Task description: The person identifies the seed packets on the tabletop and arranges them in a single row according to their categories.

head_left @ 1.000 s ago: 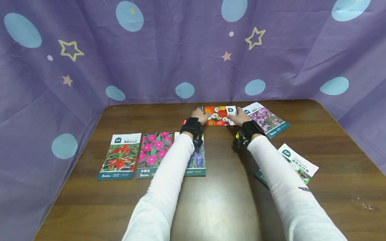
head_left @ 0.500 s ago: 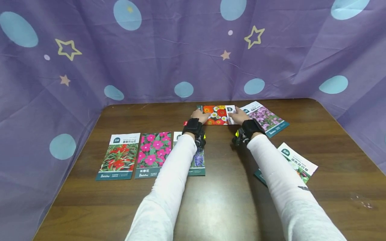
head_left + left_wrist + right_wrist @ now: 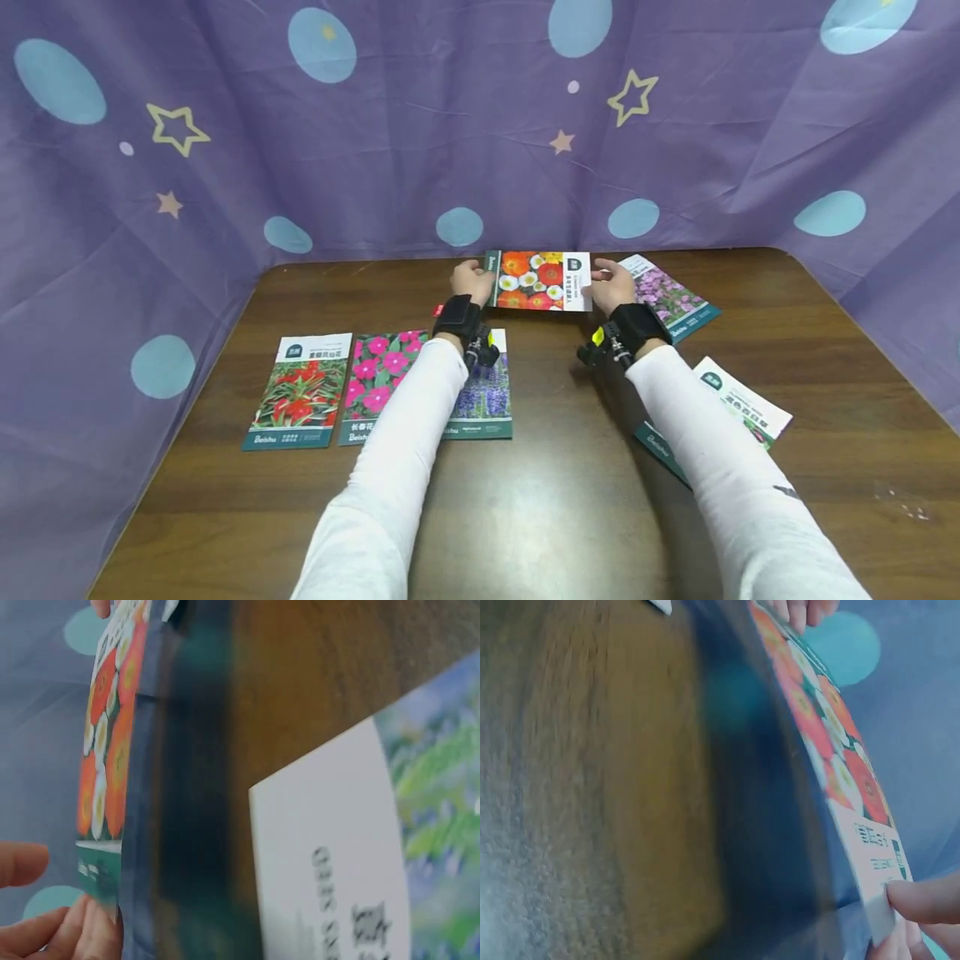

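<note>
White cotton-like cloth on both arms, reaching toward twelve o'clock over the desk (image 3: 540, 517), with left sleeve (image 3: 382, 483) and right sleeve (image 3: 750, 483) slanting inward from below. Bound at the wrists in a black left strap (image 3: 459, 317) and a black right strap (image 3: 637, 323). Facing each other, well apart, with the orange-flowered packet (image 3: 534, 282) between. Pinching its nine o'clock end with the left hand (image 3: 471, 282): fingertips on the green band, one digit raised clear in the left wrist view. Pinching its three o'clock end with the right hand (image 3: 613, 287): thumb laid on the white face, fingers tucked behind. Held sideways near the desk's far edge, face tilted toward the head view.

Outward from that packet: at three o'clock, partly hidden by the right hand, a lilac-flowered packet (image 3: 670, 298), lying askew. At four o'clock, also askew, a white-topped packet (image 3: 750, 404), crossed by the right sleeve in the head view. At seven o'clock, a blue-flowered packet (image 3: 489, 400), partly behind the left wrist and sleeve. At eight o'clock, a magenta-flowered packet (image 3: 382, 371), near right corner covered by the left sleeve. Farther out at eight, just beside it, a red-flowered packet (image 3: 300, 396), fully in view. Beyond the desk at twelve o'clock, a purple curtain (image 3: 405, 158), printed with pale-blue ovals and stars.
</note>
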### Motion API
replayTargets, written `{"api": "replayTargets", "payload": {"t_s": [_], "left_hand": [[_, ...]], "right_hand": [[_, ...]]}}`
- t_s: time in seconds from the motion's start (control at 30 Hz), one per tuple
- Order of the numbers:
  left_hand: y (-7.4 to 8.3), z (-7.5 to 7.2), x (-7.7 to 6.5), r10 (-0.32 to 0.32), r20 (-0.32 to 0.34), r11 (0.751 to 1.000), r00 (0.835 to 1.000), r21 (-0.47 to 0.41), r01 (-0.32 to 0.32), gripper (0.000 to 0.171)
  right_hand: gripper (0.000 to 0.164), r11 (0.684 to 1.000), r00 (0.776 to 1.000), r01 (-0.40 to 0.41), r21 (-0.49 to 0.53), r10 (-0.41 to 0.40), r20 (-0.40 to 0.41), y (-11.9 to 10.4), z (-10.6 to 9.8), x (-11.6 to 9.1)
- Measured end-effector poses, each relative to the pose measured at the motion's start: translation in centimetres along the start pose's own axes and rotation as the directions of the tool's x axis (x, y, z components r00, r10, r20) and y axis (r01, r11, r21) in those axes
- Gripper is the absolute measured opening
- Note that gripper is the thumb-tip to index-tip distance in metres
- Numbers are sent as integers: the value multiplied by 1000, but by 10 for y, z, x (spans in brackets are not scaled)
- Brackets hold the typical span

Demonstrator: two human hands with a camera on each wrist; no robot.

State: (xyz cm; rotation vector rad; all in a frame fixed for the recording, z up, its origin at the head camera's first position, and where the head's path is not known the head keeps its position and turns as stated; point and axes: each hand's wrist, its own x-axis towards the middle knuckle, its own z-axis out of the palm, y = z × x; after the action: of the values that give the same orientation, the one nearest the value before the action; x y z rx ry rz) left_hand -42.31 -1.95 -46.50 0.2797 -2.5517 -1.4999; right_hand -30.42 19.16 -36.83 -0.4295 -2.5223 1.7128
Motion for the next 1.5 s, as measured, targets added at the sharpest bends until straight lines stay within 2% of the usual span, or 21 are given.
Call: {"api": "replayTargets", "payload": {"t_s": [0.07,0.1,0.13,0.2,0.23,0.3,0.43,0.47,0.57,0.63,0.73,0.8,0.93,1.03,1.17,1.23,1.3,1.33,1.43,1.47,1.5], "left_hand": [[4,-12,-7,48,-25,996,999,-78,-49,39],[9,-23,-14,50,9,991,999,-126,-48,38],[4,-24,-11,71,20,984,997,-164,-67,37],[22,-49,-36,82,69,965,994,-255,-61,34],[27,-60,-45,108,97,943,989,-325,-72,33],[45,-83,-71,87,158,920,984,-391,-19,32],[59,-112,-107,104,218,865,970,-501,20,29],[66,-119,-118,83,246,870,966,-491,50,30],[65,-130,-136,121,313,857,942,-513,61,31],[62,-135,-147,145,344,861,928,-507,53,32],[55,-141,-163,178,364,878,914,-478,19,30],[48,-143,-173,178,369,889,912,-458,11,29],[36,-146,-189,163,372,905,914,-425,12,25],[30,-148,-196,158,369,908,916,-419,12,23],[28,-148,-199,150,354,904,923,-427,17,24],[29,-147,-200,138,324,891,936,-452,25,24],[31,-147,-201,126,270,866,955,-499,27,24],[33,-146,-202,121,236,852,964,-524,21,24],[39,-144,-206,114,137,784,984,-621,-4,21],[42,-142,-208,112,106,766,988,-643,-18,20],[44,-141,-209,109,84,746,991,-666,-26,19]], "right_hand": [[62,998,1000,12,55,-11,-27,-1,-3,-3],[60,996,999,22,85,-20,-31,-2,-5,-5],[59,992,999,31,119,-28,-27,-3,-8,-8],[55,987,999,47,153,-49,5,-5,-15,-14],[53,986,998,53,156,-57,25,-6,-19,-18],[51,985,994,69,160,-82,76,-9,-27,-28],[52,975,980,100,198,-131,148,-11,-42,-51],[52,969,977,103,226,-141,159,-11,-45,-56],[42,937,971,105,332,-169,169,-5,-51,-74],[32,915,969,115,387,-189,160,2,-52,-85],[23,900,969,137,414,-209,135,16,-49,-100],[23,895,967,149,422,-220,126,25,-46,-108],[29,915,958,187,357,-251,141,35,-41,-122],[34,937,948,230,264,-277,158,34,-38,-126],[26,923,948,231,309,-285,142,31,-36,-124],[25,880,947,233,414,-302,108,29,-34,-123],[32,788,945,239,568,-323,50,28,-30,-121],[36,731,947,238,639,-321,14,27,-27,-121],[43,549,961,204,811,-272,-58,24,-16,-122],[40,504,967,186,843,-245,-66,23,-11,-124],[36,488,974,165,857,-216,-64,20,-5,-127]]}}
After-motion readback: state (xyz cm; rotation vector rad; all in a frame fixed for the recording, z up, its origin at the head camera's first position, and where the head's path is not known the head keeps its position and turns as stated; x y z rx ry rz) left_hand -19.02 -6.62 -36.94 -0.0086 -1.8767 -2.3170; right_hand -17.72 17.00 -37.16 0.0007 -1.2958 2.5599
